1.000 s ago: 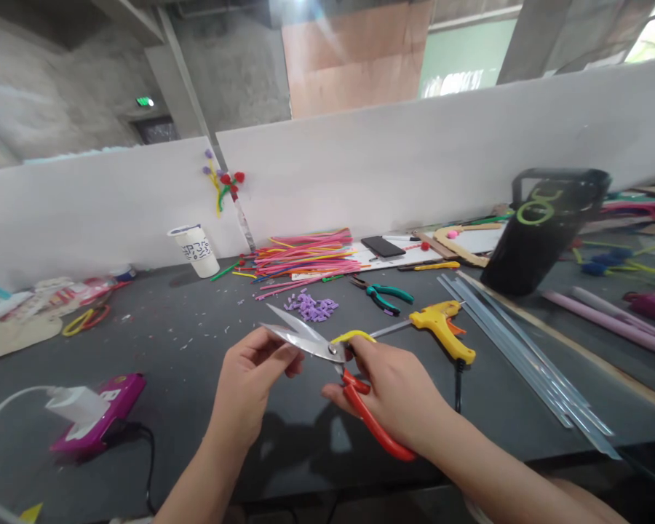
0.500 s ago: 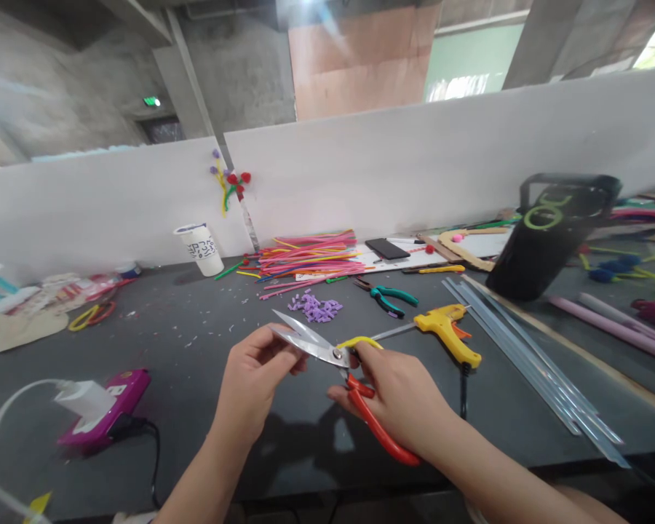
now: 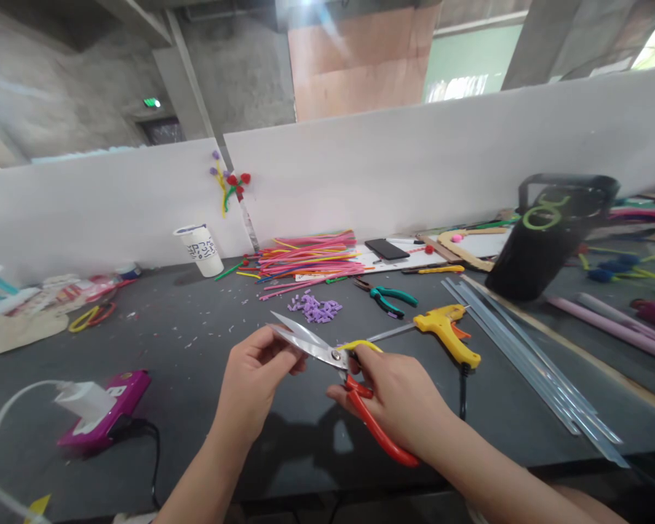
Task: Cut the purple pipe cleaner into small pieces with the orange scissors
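Note:
My right hand (image 3: 401, 397) is wrapped round the red handles of a pair of scissors (image 3: 327, 356) with its steel blades spread apart and pointing left. My left hand (image 3: 254, 378) has its fingers pinched together against the lower blade; whatever sits between the fingertips is too small to make out. Both hands hover above the dark grey table (image 3: 196, 364), close to its front edge. A small heap of purple cut bits (image 3: 316, 307) lies just beyond the blades.
A yellow glue gun (image 3: 447, 331) and green-handled pliers (image 3: 390, 298) lie right of the scissors. Coloured pipe cleaners (image 3: 306, 258), a white cup (image 3: 199, 249), a phone (image 3: 386, 249), clear glue sticks (image 3: 529, 356), a black container (image 3: 549, 233) and a magenta device with charger (image 3: 106, 404) also sit on the table.
Almost nothing has moved. Both hands keep the same hold on the scissors; the view has shifted slightly.

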A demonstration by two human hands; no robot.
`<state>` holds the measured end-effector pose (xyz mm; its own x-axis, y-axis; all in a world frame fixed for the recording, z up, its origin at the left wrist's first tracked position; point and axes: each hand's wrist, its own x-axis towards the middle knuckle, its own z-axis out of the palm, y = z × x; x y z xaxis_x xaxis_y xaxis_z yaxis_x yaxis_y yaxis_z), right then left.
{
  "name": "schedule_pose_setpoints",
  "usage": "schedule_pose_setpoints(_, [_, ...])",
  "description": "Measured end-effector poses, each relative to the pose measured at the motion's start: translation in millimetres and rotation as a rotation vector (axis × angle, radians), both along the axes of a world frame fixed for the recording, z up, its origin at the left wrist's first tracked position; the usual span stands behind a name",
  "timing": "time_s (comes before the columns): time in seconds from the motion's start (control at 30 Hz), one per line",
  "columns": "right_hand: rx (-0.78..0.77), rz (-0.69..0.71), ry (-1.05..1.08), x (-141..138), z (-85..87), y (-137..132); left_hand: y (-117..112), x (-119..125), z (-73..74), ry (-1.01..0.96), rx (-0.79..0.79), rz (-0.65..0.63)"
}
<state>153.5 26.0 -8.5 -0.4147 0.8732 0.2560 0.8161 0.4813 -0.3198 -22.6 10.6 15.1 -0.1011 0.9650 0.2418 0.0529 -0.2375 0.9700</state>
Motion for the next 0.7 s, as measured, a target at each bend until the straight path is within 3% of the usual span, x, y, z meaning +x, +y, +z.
schedule_pose_setpoints(0.27, [0.013,-0.062,0.043,1.0,1.1,2.5,1.9,-2.4,-2.4,-0.034,-0.026,-0.008])
schedule_pose_setpoints(0.4, [-0.154,-0.006,0.343,1.9,1.3,4.8,2.8,0.0,-2.0,-0.054,-0.087,-0.041])
schedule_pose_setpoints(0.53, [-0.390,0.057,0.720,-0.5,8.1,6.9,2.9,6.9,-4.1,0.006,-0.204,-0.166])
schedule_pose_setpoints(0.7, [-0.648,0.084,0.878,-4.8,18.0,7.0,0.6,16.2,-10.1,0.121,-0.279,-0.329])
